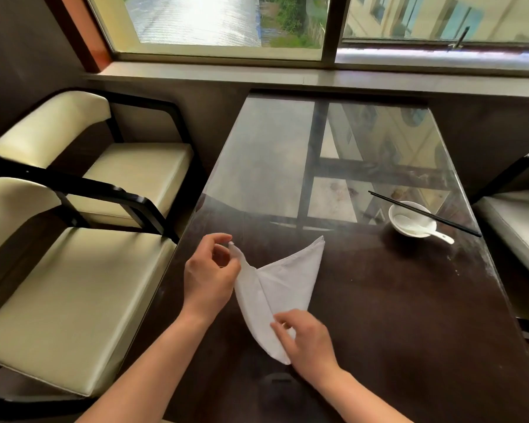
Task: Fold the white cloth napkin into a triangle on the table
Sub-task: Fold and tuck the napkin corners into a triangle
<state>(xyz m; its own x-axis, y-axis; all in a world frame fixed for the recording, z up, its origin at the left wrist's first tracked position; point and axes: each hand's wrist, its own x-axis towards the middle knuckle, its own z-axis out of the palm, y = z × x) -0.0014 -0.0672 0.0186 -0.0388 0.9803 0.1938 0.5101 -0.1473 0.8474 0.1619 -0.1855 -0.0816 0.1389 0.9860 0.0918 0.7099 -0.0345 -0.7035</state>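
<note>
Your napkin point(283, 280) lies on the near half of the surface point(394, 300), closer to its left edge than its right, already doubled over on itself with a crease running down its middle. Its long axis runs from a point near you, under your right hand point(307, 338), up and away toward the far edge, where it splits into two tips: one lying flat, pointing toward the far right, and one lifted at the left.

Your left hand point(209, 274) pinches that lifted left tip between thumb and fingertips, holding it just off the surface. Your right hand rests on the near point, fingers curled and closed on the cloth, pinning it down. Both hands touch the napkin, one at each end of the left flap.

The move ahead likely turns on that flap: the raised tip sits to the left of the crease, the flat tip to its right, so your left hand is the nearer one to carry it across while your right anchors the near point.

A bowl point(411, 219) with a spoon point(425, 229) and chopsticks point(423, 213) sits well apart, near the right edge.

No brands, labels or writing can be read anywhere.
</note>
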